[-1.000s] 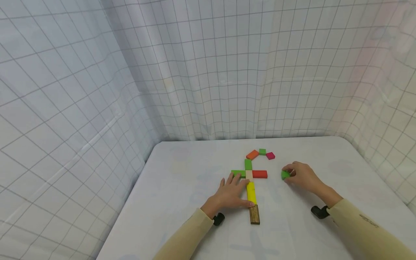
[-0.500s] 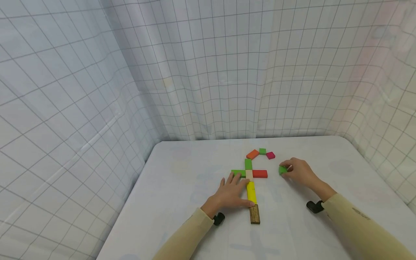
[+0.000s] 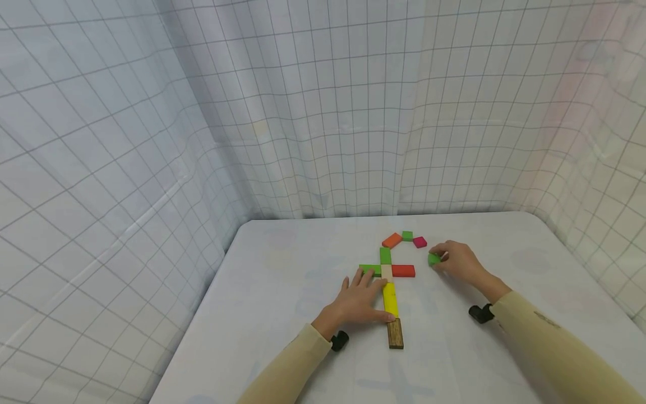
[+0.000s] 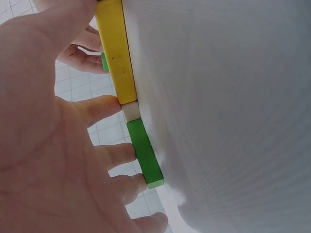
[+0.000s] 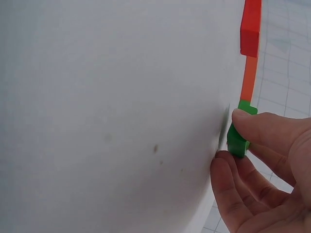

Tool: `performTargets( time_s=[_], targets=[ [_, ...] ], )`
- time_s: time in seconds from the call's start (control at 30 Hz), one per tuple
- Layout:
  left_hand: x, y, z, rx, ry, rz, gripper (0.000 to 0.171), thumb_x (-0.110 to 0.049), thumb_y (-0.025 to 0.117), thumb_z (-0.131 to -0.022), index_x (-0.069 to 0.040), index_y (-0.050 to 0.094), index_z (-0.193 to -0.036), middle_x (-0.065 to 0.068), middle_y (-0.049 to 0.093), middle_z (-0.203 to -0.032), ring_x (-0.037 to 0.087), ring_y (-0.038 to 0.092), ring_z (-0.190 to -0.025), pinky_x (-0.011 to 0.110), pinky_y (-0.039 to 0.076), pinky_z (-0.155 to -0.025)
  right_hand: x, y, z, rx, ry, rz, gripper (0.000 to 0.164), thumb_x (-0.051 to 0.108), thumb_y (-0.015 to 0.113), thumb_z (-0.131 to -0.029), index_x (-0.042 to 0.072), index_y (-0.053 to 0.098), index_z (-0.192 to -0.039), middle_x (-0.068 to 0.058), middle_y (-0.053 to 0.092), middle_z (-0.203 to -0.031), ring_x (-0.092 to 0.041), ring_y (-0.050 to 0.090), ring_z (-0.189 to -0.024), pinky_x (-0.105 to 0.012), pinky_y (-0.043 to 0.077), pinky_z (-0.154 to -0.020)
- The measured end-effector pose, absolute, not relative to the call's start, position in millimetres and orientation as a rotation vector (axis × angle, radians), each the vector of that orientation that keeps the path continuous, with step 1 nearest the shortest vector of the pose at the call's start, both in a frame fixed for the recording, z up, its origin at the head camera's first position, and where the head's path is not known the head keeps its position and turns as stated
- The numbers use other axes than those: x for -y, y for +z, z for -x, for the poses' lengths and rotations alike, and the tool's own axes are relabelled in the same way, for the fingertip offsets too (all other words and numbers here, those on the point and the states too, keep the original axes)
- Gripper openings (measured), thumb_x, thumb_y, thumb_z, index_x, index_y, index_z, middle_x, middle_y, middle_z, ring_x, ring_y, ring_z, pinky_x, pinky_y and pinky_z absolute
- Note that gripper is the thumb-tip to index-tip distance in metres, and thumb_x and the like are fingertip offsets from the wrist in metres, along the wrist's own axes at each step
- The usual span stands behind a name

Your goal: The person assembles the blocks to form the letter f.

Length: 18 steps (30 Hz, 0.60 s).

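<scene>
My left hand (image 3: 355, 303) lies spread over the block figure, its fingers reaching the green block (image 3: 370, 270) on the left, the pale block (image 3: 386, 272) and the yellow block (image 3: 390, 300). In the left wrist view those fingers touch the sides of the yellow block (image 4: 117, 53) and green block (image 4: 146, 155). Between thumb and fingers my right hand (image 3: 461, 262) pinches a small green block (image 3: 433, 259), right of and nearer me than the crimson block (image 3: 420, 242). The right wrist view shows this held green block (image 5: 237, 143) close to the tabletop.
A dark brown wooden block (image 3: 396, 334) ends the column nearest me. A red block (image 3: 404, 271) forms the right arm. Above stand a green block (image 3: 386, 256), an orange block (image 3: 392, 240) and a small green block (image 3: 407, 235). Gridded white curtains surround the white table (image 3: 282, 252).
My right hand has carried the small green block left and away from me, closer to the crimson block. The left hand and the laid blocks stay where they were.
</scene>
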<state>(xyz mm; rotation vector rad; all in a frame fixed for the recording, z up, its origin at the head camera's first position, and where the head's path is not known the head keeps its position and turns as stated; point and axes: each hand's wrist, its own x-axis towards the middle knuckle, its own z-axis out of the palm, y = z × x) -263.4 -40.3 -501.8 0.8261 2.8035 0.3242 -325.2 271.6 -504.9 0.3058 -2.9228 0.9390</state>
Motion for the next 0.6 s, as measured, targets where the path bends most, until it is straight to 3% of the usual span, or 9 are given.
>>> performTargets(
  time_s=[0.6],
  targets=[
    [40.3, -501.6, 262.7, -2.810, 0.328, -0.826, 0.089, -0.073, 0.065, -0.081, -0.031, 0.038, -0.155, 0.006, 0.022, -0.165, 0.036, 0.010, -0.152, 0.065, 0.016, -0.115, -259.2, -506.7, 342.5, 2.916, 0.917, -0.301, 0.029, 0.003, 0.080, -0.083, 0.002, 0.073, -0.110, -0.011, 0.068, -0.101, -0.030, 0.063, -0.094, -0.044, 0.056, -0.081]
  ],
)
